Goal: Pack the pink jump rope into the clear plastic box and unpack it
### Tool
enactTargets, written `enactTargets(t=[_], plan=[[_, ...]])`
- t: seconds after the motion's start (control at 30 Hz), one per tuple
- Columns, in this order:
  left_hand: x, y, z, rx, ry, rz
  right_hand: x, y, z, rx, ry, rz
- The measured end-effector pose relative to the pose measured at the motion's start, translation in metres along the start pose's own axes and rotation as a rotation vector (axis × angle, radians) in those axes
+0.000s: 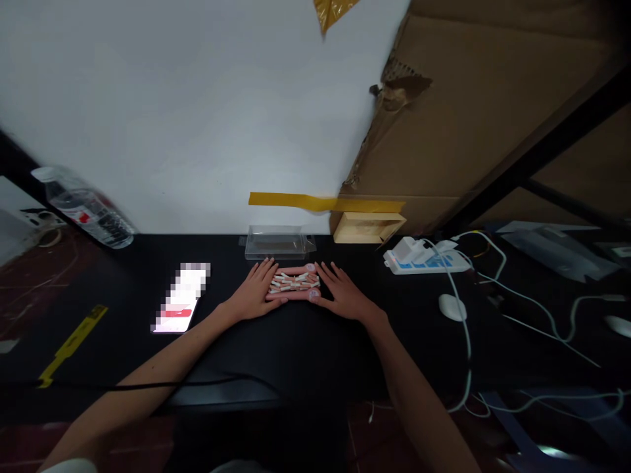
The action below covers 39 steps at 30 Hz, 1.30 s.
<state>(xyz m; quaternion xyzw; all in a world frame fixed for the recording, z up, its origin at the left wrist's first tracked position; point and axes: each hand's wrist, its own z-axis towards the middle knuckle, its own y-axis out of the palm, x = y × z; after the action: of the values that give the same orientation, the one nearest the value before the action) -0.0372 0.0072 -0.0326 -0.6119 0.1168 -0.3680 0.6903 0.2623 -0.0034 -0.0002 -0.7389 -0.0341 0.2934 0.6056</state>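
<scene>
On the black table, a pile of small white-and-pink sticks (294, 282) lies between two pink tube-like bars, an upper bar (290, 270) and a lower bar (290, 296). Each bar has a round pale mark at its right end. My left hand (252, 293) rests at the pile's left side, fingers stretched out and thumb along the lower bar. At the right side lies my right hand (346, 297), fingers spread, its fingertips by the bars' right ends. Neither hand is closed around anything. Just behind the pile sits a clear plastic box (275, 244).
A small wooden box (369, 228) leans near the back wall. To the left are a lit phone (182, 299), a yellow strip (73, 341) and a water bottle (91, 211). A white power strip (426, 259) with cables and a mouse (452, 307) are right.
</scene>
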Motion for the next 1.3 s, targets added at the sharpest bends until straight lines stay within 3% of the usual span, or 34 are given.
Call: enactTargets(t=[0.9, 1.13, 1.3], plan=[[0.003, -0.010, 0.001, -0.014, -0.004, -0.019, 0.011, 0.016, 0.005, 0.033, 0.009, 0.034], [0.021, -0.022, 0.010, 0.020, 0.020, 0.072, 0.004, 0.009, 0.005, 0.006, 0.039, 0.076], [0.033, -0.012, 0.029, -0.029, 0.064, 0.090, 0.003, 0.006, 0.005, 0.051, 0.019, 0.098]])
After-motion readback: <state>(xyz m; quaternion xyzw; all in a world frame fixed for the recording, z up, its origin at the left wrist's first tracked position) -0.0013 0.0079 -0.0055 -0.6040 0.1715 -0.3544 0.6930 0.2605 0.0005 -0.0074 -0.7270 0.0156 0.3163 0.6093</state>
